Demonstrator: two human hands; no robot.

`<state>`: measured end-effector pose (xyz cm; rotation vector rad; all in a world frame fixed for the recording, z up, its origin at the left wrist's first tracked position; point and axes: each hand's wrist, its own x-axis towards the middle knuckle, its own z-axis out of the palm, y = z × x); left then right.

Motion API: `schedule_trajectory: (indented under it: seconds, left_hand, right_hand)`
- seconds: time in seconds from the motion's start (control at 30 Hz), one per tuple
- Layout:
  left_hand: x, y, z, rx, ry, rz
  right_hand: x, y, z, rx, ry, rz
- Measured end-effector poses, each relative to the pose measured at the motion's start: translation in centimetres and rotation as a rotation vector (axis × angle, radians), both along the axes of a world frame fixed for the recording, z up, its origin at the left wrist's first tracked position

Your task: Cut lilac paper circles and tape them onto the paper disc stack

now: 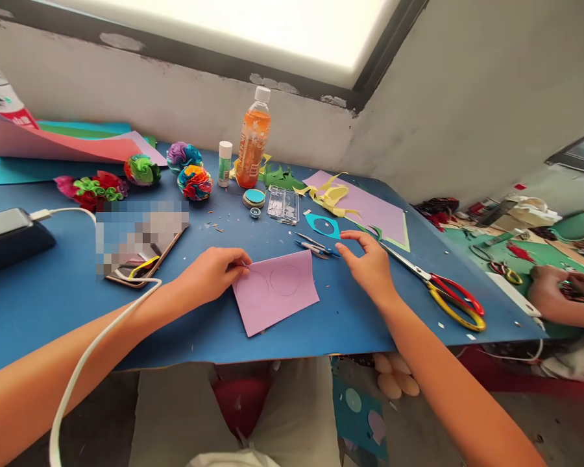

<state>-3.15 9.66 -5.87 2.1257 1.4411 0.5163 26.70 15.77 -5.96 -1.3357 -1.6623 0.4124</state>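
Observation:
My left hand (222, 274) pinches the upper left corner of a sheet of purple paper (277, 308). Two pencil-thin circles are drawn on that sheet, side by side. My right hand (367, 263) hovers to the right of it, thumb and fingers apart and nothing between them. Just left of its fingertips lie a blue-and-silver drawing compass (316, 247) and other slim tools. A blue paper piece with a drawn circle (325, 226) rests beyond the fingertips. Large scissors with red and yellow handles (450, 298) lie to the right of my right hand.
At the back stand an orange drink bottle (254, 139) and a glue stick (224, 164). Crumpled paper flowers (194, 181) sit at left, near a phone (146, 243). A white cable (85, 363) crosses my left forearm. A co-worker's hands (562, 292) are at far right.

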Motion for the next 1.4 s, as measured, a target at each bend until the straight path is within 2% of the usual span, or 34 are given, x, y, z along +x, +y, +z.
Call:
schedule_trajectory:
  seconds: [0.1,0.17,0.23,0.33,0.47,0.57,0.73,0.87,1.0,1.2,1.3,1.4]
  left_hand:
    - [0.1,-0.6,0.5,-0.01,0.019,-0.001]
    - [0.2,-0.7,0.3,0.047,0.126,0.007]
    - [0.3,-0.5,-0.2,0.147,0.276,-0.005]
    - [0.7,-0.4,-1.1,0.242,0.423,-0.07]
    - [1.4,-1.1,-1.8,0.213,0.468,-0.122]
    - [1.6,-1.8,-1.5,0.172,0.508,-0.085]
    - [1.4,-2.3,0.6,0.022,0.613,-0.008]
    - [1.2,-2.2,1.8,-0.118,0.644,-0.017]
    - [0.9,-2.3,1.6,-0.147,0.595,-0.059]
    - [-0.2,-3.0,0.8,-0.136,0.496,-0.073]
    - [-0.8,-3.5,0.9,-0.142,0.453,-0.091]
    - [-1.0,-3.7,1.4,-0.149,0.404,-0.113]
  right_hand:
    - [-2.9,-2.2,0.6,0.051,-0.171,0.169]
    - [-5.2,-3.4,0.4,0.154,-0.483,0.471]
    - [-7.3,-3.9,-0.2,0.229,-0.672,0.63]
    - [-9.0,-3.6,-1.5,0.292,-0.799,0.697]
    - [-8.8,-2.9,-2.7,0.295,-0.815,0.712]
    - [-7.5,-2.7,-2.7,0.24,-0.811,0.682]
    - [-6.3,-2.5,-2.5,0.189,-0.795,0.604]
    - [-5.4,-2.4,-2.6,0.169,-0.775,0.521]
    - [-4.1,-3.0,-2.7,0.136,-0.772,0.439]
    - [-2.9,-3.8,-2.4,0.046,-0.85,0.408]
    - [0.7,-3.2,-1.4,-0.021,-0.877,0.203]
    - [7.4,-3.0,0.3,-0.114,-0.866,-0.149]
